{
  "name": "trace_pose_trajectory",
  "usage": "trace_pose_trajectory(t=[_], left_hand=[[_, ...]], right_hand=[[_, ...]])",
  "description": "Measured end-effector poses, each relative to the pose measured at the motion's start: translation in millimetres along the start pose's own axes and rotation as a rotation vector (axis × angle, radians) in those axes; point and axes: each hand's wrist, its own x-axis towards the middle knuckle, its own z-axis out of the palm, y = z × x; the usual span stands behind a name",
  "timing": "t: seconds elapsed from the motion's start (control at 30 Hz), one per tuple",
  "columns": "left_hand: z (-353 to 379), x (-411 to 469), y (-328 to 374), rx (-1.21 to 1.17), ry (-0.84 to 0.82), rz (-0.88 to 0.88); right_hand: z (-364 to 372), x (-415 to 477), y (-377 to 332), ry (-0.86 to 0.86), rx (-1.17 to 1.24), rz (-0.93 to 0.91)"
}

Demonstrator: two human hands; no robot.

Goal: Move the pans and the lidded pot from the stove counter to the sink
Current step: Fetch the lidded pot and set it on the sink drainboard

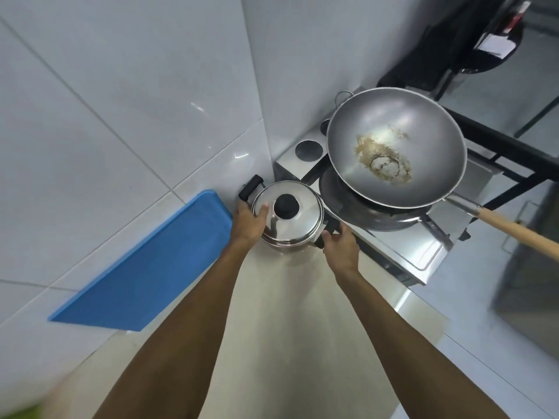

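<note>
A steel pot with a lid [287, 228] and a black knob stands on the beige counter [287, 297] in the wall corner. My left hand [246, 223] holds the pot's left side, thumb pressed on the lid, just below the black left handle [250, 186]. My right hand [340, 246] grips the pot's black right handle. A large grey wok [396, 146] with brown residue and a wooden handle [520, 234] rests on the gas stove [423, 246] to the right. The sink is out of view.
A blue cutting board [145, 267] leans against the white tiled wall on the left, close to my left hand. A second round pan edge [363, 213] shows under the wok. A black stand [502, 143] and dark items sit behind the stove.
</note>
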Motion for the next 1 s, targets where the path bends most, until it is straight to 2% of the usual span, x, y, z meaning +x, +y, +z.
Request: trace_pose_trajectory(t=[0.2,0.33,0.5,0.8,1.0], left_hand=[[6.0,4.4,-10.0,-0.084,0.022,-0.055],[9.4,-1.6,-20.1,-0.055,0.047,-0.083],[4.2,-15.5,-31.9,0.032,0.104,-0.029],[-8.8,-54.0,-55.6,0.047,0.001,-0.062],[-13.1,-96.2,-72.5,-0.026,-0.007,-0.162]], right_hand=[[-4.9,6.5,9.6,-0.035,0.066,0.002],[-16.2,8.0,18.2,-0.056,0.016,0.009],[-32.1,1.6,28.2,-0.06,0.001,0.004],[-59.1,-24.8,47.1,0.063,0.055,-0.027],[-75.0,-51.2,56.9,0.049,0.008,-0.038]])
